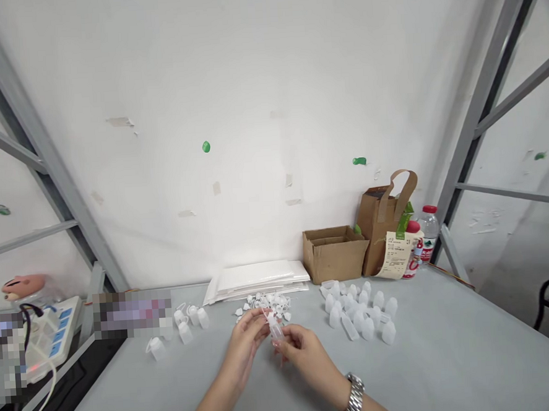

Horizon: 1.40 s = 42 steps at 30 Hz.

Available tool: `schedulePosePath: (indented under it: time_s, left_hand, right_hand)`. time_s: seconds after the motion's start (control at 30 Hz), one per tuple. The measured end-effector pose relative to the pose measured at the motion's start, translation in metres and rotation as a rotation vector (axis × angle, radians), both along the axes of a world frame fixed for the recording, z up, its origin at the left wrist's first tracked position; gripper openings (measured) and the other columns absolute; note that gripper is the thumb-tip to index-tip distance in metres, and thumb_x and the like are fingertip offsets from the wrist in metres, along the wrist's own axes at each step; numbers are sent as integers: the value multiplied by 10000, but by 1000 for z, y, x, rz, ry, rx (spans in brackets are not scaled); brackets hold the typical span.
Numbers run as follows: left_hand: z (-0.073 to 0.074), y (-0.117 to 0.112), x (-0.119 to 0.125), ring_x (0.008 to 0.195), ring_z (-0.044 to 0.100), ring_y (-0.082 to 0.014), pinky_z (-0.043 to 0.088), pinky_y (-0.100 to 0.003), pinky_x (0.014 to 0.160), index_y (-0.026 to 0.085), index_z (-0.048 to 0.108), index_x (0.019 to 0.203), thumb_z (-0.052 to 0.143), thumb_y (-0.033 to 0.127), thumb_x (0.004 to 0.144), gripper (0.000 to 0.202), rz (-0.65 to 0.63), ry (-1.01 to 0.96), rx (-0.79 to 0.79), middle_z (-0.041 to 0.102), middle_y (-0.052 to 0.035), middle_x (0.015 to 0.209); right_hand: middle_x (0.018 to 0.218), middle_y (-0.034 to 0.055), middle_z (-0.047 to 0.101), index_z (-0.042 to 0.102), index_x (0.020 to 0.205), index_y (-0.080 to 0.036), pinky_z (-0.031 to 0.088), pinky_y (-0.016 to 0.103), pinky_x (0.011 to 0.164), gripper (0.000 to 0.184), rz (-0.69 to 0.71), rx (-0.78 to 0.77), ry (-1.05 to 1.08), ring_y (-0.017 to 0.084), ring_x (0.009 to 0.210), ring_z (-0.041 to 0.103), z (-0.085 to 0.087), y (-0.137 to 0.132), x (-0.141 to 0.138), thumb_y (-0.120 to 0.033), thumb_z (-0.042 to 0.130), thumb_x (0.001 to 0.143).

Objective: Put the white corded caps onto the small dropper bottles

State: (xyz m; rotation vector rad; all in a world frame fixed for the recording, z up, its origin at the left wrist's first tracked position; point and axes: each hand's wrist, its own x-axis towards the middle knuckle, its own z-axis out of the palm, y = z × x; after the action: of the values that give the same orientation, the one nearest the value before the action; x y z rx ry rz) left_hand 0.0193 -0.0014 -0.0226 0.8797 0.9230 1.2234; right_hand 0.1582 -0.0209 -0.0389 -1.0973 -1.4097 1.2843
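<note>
In front of me, my right hand (306,351) grips a small translucent plastic bottle (276,329) between thumb and fingers, its neck tilted up and away. My left hand (244,344) is closed at the top of that bottle, fingertips on its small white cap (271,317); the exact hold is partly hidden. Just beyond both hands lies a pile of small white caps (277,303) with loops. To the right, several uncapped translucent bottles (367,329) stand or lie in a cluster. On the left are several bottles with looped caps (185,332).
A stack of white envelopes (255,275) lies by the wall. An open cardboard box (336,260), a brown paper bag (373,230) and a red-capped bottle (428,227) stand at the back right. A power strip (62,336) with cables sits at the far left.
</note>
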Motion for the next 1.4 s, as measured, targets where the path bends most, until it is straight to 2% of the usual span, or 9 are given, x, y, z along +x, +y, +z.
schedulePosePath:
  time_s: [0.23,0.37,0.47,0.57,0.7,0.83,0.97,1.07,1.4]
  left_hand:
    - [-2,3,-1,867,661,-208,447,-312,871,161,668,793,761,232,608,219,17,-155,-75,721,-59,813]
    - [2,4,-4,913,651,-205,438,-315,926,138,684,900,724,145,636,267,-65,-187,-133,725,-88,890]
    - [4,4,-7,997,628,-199,398,-299,999,124,689,852,661,77,686,175,-45,-223,-156,716,-102,960]
    - [5,4,-8,1019,625,-196,371,-310,1040,125,671,779,629,40,713,116,44,-282,-176,716,-102,956]
    - [3,4,-7,1007,635,-210,383,-341,1039,122,650,791,624,61,737,86,34,-306,-187,716,-114,953]
    - [-4,3,-2,988,643,-187,371,-324,1048,136,657,857,612,30,725,175,36,-295,-202,720,-81,964]
    - [-7,2,1,1046,615,-208,372,-338,1037,133,650,820,614,92,744,93,-47,-307,-197,716,-111,975]
    - [-6,1,1,1014,631,-219,411,-345,990,140,645,817,635,161,750,72,-78,-305,-196,723,-106,943]
    - [-4,-1,-1,942,639,-224,411,-331,944,152,692,792,808,300,543,312,-51,-83,-131,729,-91,894]
  right_hand:
    - [621,-1,607,628,767,-145,453,266,553,366,34,-15,35,142,557,557,-1,0,-1,-505,643,697]
    - [607,-5,605,615,748,-156,458,277,549,446,89,-64,109,134,514,550,1,1,-2,-592,631,657]
    - [600,-20,578,576,744,-173,449,273,550,414,2,-50,79,133,509,541,2,1,-1,-579,619,671]
    - [613,-27,551,532,765,-193,435,267,565,291,-185,38,-51,146,559,529,2,-1,2,-472,606,726]
    - [656,-15,555,487,827,-214,404,274,591,146,-318,173,-286,169,605,526,-1,-5,3,-344,543,789]
    - [731,30,605,498,849,-222,385,294,625,106,-330,276,-492,208,671,547,-5,-9,2,-320,518,815]
    - [707,36,624,514,806,-232,370,297,637,36,-331,384,-610,222,674,562,-8,-10,0,-242,548,800]
    - [686,29,635,502,777,-231,366,294,635,70,-342,493,-681,220,652,578,-8,-11,-1,-180,545,798]
    - [597,-2,611,451,738,-209,339,269,608,141,-399,744,-923,179,545,568,-8,-9,0,-98,503,807]
